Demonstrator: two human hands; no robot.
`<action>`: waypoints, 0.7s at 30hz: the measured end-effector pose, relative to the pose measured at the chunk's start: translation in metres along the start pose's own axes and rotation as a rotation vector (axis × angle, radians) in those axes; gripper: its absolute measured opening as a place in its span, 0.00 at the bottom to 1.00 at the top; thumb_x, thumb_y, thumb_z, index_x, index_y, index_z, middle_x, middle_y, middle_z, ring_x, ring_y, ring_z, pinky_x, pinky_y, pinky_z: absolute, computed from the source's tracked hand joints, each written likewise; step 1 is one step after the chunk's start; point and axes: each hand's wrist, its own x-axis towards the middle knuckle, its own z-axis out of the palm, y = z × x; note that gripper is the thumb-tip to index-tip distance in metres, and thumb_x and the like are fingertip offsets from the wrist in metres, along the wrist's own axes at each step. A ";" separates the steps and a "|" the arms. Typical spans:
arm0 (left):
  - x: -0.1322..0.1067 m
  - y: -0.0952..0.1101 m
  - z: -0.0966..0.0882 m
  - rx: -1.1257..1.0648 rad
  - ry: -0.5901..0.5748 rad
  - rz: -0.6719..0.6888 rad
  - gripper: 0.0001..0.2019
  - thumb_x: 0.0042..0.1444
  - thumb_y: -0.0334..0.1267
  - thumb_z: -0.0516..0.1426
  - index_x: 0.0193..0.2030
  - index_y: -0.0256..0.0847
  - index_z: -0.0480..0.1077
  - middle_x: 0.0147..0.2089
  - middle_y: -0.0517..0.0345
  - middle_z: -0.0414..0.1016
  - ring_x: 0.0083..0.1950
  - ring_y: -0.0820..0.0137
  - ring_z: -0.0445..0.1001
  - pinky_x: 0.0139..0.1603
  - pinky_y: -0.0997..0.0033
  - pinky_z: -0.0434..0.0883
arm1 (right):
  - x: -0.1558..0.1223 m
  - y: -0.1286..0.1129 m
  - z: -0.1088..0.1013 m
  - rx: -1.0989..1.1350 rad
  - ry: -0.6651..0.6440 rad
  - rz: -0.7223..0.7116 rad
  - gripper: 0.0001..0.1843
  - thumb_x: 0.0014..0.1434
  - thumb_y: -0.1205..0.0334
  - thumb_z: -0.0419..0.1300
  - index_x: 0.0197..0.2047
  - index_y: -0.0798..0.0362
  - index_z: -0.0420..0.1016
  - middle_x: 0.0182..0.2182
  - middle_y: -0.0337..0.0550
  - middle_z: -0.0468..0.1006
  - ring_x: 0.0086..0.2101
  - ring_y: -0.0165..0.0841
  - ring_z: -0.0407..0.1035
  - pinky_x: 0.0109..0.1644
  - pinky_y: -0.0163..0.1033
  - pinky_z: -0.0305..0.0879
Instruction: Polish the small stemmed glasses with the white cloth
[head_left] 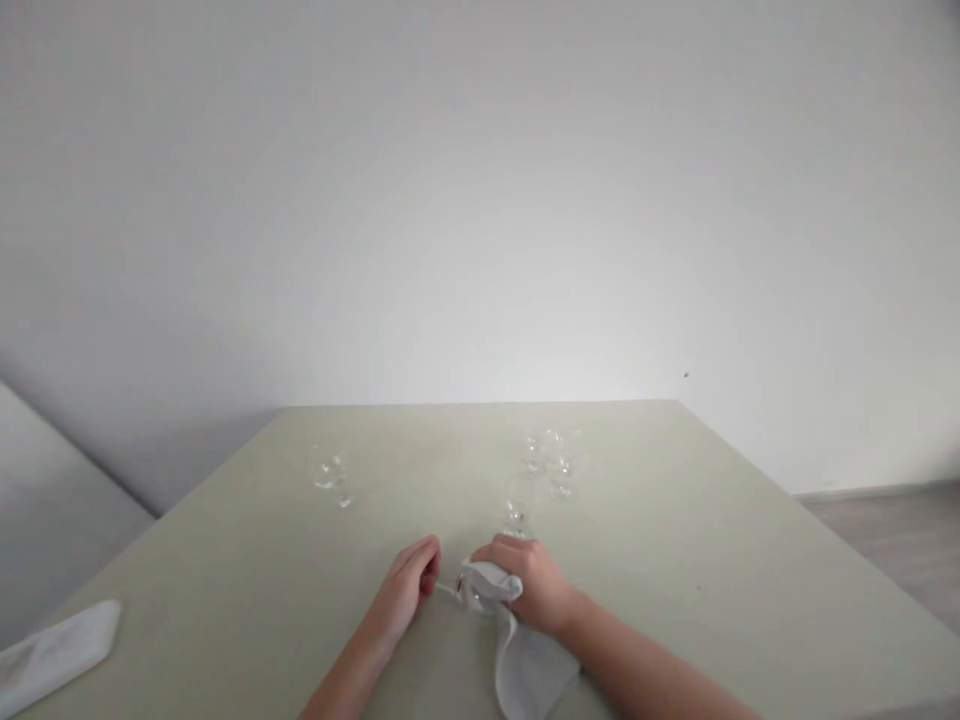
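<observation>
A clear stemmed glass (475, 602) lies tilted between my hands, low over the table. My left hand (409, 582) is closed around the foot end of its stem; the foot is hidden by the fingers. A white cloth (534, 665) is bunched in my right hand (529, 578), which is closed and presses a fold of it into and around the bowl. The rest of the cloth hangs down toward the near table edge. Just beyond my right hand stands another clear glass (516, 517), partly covered by the fingers.
More clear glasses (556, 466) stand in a group at the back right of the pale green table (420, 450). One glass (328, 474) is at the back left. A white flat object (64, 643) lies at the left edge. A white wall (480, 250) rises behind the table.
</observation>
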 end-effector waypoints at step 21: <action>-0.001 0.001 0.006 0.155 -0.031 0.144 0.25 0.52 0.61 0.57 0.21 0.40 0.59 0.18 0.67 0.58 0.19 0.76 0.56 0.19 0.77 0.55 | 0.008 0.014 -0.003 0.507 -0.173 0.162 0.07 0.53 0.67 0.61 0.37 0.55 0.76 0.32 0.39 0.76 0.35 0.31 0.70 0.43 0.36 0.67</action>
